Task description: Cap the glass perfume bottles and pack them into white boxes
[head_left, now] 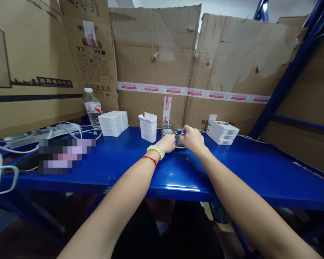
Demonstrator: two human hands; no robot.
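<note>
One shiny object (180,146) between left hand (167,143) and right hand (193,139)

From here, both hands curl over the blue tabletop (132,158); I can't tell whether they pinch the shiny object. A round, glassy piece (166,128) sits just behind the left hand, near an open white box (148,129).

From where I stand, a small, shiny dark-and-silver object (180,145) with a rounded near edge sits low over the blue tabletop (118,154), between the left hand (167,143) and right hand (193,139), its shape partly hidden, a rounded, glassy-looking silvery piece (167,128) just beyond.
</note>
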